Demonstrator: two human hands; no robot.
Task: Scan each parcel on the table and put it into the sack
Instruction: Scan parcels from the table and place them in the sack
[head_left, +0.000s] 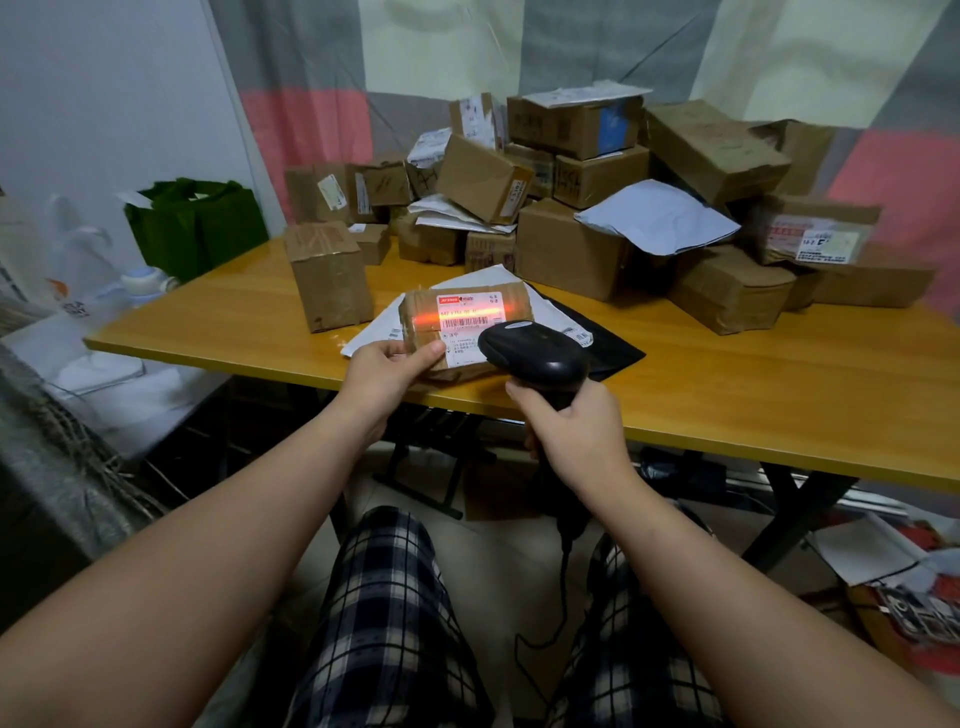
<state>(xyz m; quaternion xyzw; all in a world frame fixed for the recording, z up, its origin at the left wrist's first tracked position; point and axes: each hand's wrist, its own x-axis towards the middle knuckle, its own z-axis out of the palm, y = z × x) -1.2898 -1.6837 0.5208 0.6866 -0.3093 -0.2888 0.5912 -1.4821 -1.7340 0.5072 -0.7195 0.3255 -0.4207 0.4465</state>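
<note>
The left hand (387, 371) pinched the parcel (465, 322) at its near left corner, thumb on top, over the near edge of the tabletop (727, 374). Its long axis lay left to right, and the red line ran along the label. The right hand (571, 426) was clamped on the scanner (535, 358), just right of the parcel. The left hand would probably carry it to the grey weave (47, 467) low on the left, perhaps the sack

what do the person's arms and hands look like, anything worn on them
The left arm and right arm are bare up to the frame's edge, with no sleeves in view. The left hand and right hand wear no gloves, and no watch, bracelet or ring shows. The legs below are in dark blue and white checked trousers.
</note>
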